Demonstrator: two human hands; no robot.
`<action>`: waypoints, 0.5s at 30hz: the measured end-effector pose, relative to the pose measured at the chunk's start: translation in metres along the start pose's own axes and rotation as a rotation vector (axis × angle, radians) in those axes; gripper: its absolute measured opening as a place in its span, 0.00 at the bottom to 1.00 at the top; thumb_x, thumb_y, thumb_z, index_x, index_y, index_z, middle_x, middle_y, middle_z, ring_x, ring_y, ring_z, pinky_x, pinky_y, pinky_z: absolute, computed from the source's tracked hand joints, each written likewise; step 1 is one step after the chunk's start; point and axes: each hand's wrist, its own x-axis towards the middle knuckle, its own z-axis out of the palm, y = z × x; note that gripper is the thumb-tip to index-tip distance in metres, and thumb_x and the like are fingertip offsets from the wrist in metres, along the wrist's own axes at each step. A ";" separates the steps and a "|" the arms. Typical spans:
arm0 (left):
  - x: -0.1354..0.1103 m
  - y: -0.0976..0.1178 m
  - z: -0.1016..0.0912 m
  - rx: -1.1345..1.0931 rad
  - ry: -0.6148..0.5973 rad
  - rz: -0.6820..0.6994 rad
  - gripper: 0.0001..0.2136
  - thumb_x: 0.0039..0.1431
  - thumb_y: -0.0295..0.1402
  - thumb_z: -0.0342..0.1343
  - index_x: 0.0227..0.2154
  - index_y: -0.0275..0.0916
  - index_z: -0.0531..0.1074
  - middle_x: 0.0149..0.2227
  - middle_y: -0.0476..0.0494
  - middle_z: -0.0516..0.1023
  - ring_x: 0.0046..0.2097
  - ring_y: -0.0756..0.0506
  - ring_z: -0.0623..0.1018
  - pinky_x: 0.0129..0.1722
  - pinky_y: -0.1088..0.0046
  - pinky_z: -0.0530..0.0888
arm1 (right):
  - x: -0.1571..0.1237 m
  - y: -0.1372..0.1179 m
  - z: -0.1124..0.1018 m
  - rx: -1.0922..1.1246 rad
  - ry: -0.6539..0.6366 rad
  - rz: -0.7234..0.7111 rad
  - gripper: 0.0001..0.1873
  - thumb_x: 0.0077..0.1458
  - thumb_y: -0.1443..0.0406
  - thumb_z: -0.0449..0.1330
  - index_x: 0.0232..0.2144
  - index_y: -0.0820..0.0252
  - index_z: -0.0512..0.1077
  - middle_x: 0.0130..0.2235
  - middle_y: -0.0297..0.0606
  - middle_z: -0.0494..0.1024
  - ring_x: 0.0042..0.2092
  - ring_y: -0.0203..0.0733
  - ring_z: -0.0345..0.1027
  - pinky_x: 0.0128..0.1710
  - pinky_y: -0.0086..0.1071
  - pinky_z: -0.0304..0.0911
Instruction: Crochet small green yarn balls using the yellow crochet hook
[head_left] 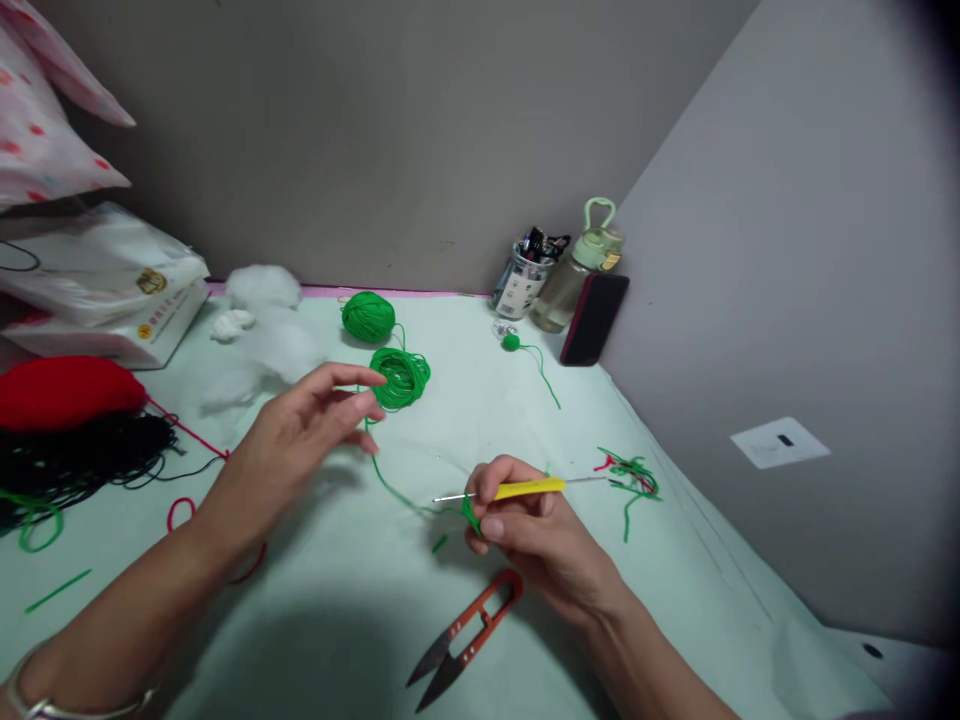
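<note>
In my right hand (532, 530) I grip a crochet hook (529, 488) with a yellow handle, its metal tip pointing left. The same fingers pinch a small green crocheted piece (471, 512), largely covered by them. A strand of green yarn (401, 497) runs from this piece up to the left, passing by the fingertips of my left hand (322, 410). That hand hovers with its fingers apart, beside a loose coil of green yarn (401, 378). Below my right hand lie orange thread snips (480, 625), blades toward the lower left.
Behind the coil sits a green yarn ball (368, 317). White stuffing (277, 345), red yarn (71, 392) and black yarn (97, 450) lie at left. A pen cup (520, 285), bottle (559, 290) and phone (595, 320) stand near the wall. Yarn scraps (636, 478) lie right.
</note>
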 end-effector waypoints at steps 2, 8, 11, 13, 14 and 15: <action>-0.008 0.005 0.006 -0.303 -0.203 -0.134 0.20 0.65 0.53 0.55 0.49 0.45 0.76 0.62 0.37 0.70 0.53 0.32 0.76 0.38 0.57 0.80 | 0.000 -0.001 0.001 -0.001 0.002 -0.031 0.10 0.46 0.70 0.75 0.31 0.58 0.79 0.31 0.30 0.76 0.30 0.29 0.69 0.32 0.23 0.68; -0.020 0.011 0.055 -0.872 -0.294 -0.299 0.27 0.64 0.57 0.54 0.58 0.47 0.72 0.69 0.37 0.65 0.69 0.29 0.64 0.58 0.47 0.73 | -0.003 0.000 0.000 -0.075 0.001 -0.150 0.09 0.49 0.70 0.74 0.32 0.57 0.79 0.34 0.30 0.76 0.32 0.29 0.71 0.34 0.24 0.68; -0.009 0.019 0.074 -1.066 -0.051 -0.249 0.19 0.69 0.50 0.51 0.45 0.41 0.78 0.55 0.38 0.79 0.67 0.35 0.69 0.63 0.50 0.68 | -0.005 0.001 0.001 -0.121 -0.026 -0.193 0.08 0.50 0.70 0.73 0.33 0.56 0.79 0.34 0.31 0.75 0.32 0.30 0.70 0.34 0.24 0.68; 0.000 0.022 0.080 -1.070 0.070 -0.116 0.21 0.71 0.47 0.49 0.28 0.41 0.76 0.41 0.44 0.83 0.64 0.37 0.72 0.66 0.52 0.64 | -0.006 0.000 0.002 -0.133 -0.039 -0.212 0.08 0.51 0.69 0.73 0.33 0.56 0.78 0.34 0.31 0.75 0.32 0.30 0.69 0.34 0.25 0.67; 0.003 0.020 0.080 -0.999 0.104 -0.024 0.24 0.72 0.46 0.48 0.21 0.42 0.72 0.36 0.45 0.82 0.63 0.38 0.73 0.68 0.53 0.62 | -0.007 -0.001 0.003 -0.135 -0.038 -0.222 0.08 0.51 0.69 0.73 0.33 0.56 0.78 0.34 0.30 0.75 0.32 0.30 0.69 0.34 0.25 0.67; 0.005 0.017 0.079 -0.871 0.126 0.087 0.27 0.73 0.43 0.45 0.16 0.42 0.68 0.32 0.46 0.82 0.63 0.38 0.74 0.69 0.53 0.58 | -0.007 -0.001 0.003 -0.137 -0.031 -0.232 0.08 0.51 0.69 0.72 0.33 0.55 0.78 0.34 0.30 0.75 0.32 0.30 0.68 0.34 0.25 0.66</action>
